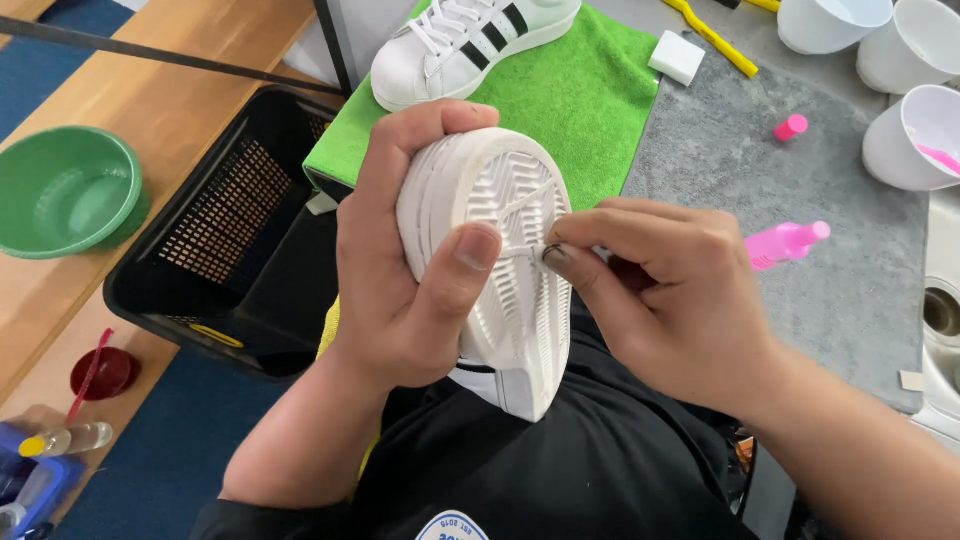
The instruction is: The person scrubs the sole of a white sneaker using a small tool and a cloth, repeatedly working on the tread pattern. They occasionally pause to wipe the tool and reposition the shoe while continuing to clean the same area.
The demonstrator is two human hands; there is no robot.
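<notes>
The setting is a shoe-cleaning workstation, of the kind found in a small repair or care shop. A grey mat (pixel 800 250) covers the bench, with a green towel (pixel 580 100) laid on it and a white sneaker (pixel 470 40) resting there. Cleaning supplies stand around: a pink spray bottle (pixel 787 243), a white sponge block (pixel 677 57), a yellow-handled tool (pixel 712 37) and white plastic tubs (pixel 910 135). A black mesh basket (pixel 225 230) and a green basin (pixel 65 190) sit beside the bench. A sink edge (pixel 940 310) adjoins the mat.
</notes>
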